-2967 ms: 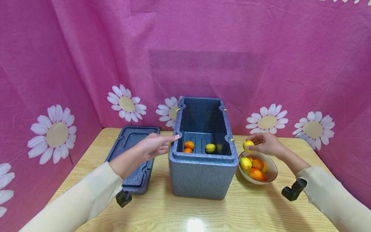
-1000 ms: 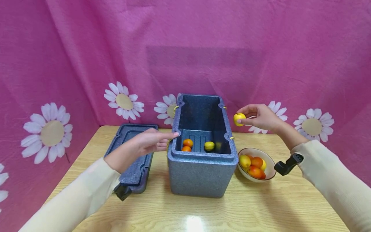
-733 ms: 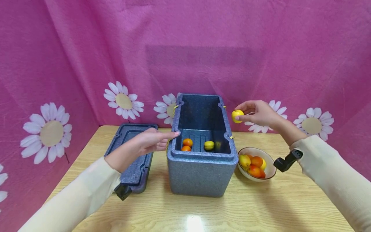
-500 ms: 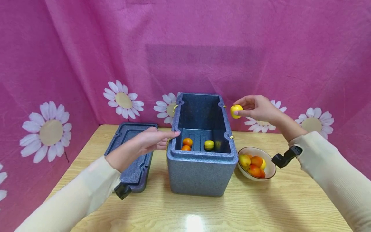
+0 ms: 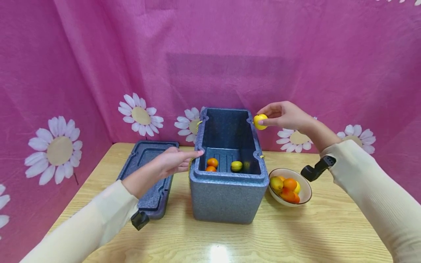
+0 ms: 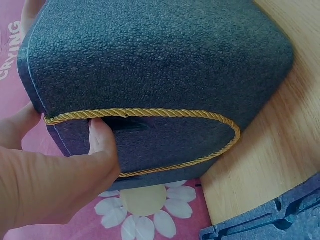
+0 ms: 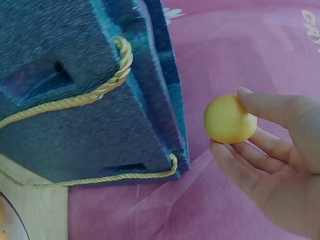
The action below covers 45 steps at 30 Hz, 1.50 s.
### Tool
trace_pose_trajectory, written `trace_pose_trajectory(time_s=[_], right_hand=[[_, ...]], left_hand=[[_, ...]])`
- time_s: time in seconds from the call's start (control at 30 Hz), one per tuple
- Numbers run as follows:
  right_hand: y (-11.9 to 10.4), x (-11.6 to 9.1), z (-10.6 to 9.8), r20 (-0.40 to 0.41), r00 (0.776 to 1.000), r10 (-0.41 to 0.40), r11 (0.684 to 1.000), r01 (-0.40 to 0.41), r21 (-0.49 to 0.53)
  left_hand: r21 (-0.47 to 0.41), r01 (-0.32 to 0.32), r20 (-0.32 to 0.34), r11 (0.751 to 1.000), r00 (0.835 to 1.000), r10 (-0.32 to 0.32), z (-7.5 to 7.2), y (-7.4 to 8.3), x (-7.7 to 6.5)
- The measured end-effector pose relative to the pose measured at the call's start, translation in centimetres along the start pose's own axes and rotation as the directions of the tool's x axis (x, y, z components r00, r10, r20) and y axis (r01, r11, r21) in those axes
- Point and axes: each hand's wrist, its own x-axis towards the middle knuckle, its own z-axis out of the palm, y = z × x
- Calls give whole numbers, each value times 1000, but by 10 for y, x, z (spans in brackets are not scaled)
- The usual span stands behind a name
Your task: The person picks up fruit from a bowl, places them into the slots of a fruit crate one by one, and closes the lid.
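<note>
My right hand point(image 5: 289, 116) pinches a small, round yellow fruit point(image 5: 260, 122) between thumb and fingers, beside the far right rim of a grey foam box point(image 5: 227, 202), slightly above it. In the right wrist view the fruit point(image 7: 226, 120) is smooth and apart from the box. My left hand point(image 5: 172, 160) grips the box's left wall, thumb on the rim. In the left wrist view its fingers reach under a gold rope handle point(image 6: 220, 117) at the recess. Inside the uncovered box lie two orange fruits point(image 5: 212, 162) and one yellow-green fruit point(image 5: 236, 166).
A white, brown-rimmed bowl point(image 5: 307, 193) with several yellow and orange fruits stands to the right of the box. The box's grey lid point(image 5: 148, 197) lies at the left, partly behind my left arm. A pink flowered cloth point(image 5: 230, 33) hangs behind the wooden table point(image 5: 184, 241).
My right hand has lifted the yellow fruit from the bowl, raised it and carried it left to the box's far right rim. The left hand keeps its place on the box.
</note>
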Motion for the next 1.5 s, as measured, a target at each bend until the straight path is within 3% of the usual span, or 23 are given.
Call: trace_pose_trajectory(time_s=[0.53, 0.9, 1.33, 1.5], right_hand=[[-21, 20, -4, 100, 995, 1, 1000, 0, -8], [-35, 40, 5, 120, 993, 11, 1000, -11, -2], [-59, 74, 14, 149, 989, 14, 995, 1, -100], [-63, 83, 24, 154, 988, 1, 997, 11, -76]], left_hand=[[-40, -5, -5, 999, 1000, 5, 2, -1, 1], [-57, -9, 3, 998, 1000, 10, 2, -2, 2], [-58, 4, -9, 998, 1000, -5, 2, -3, -1], [-61, 7, -3, 998, 1000, -7, 1, -2, -4]])
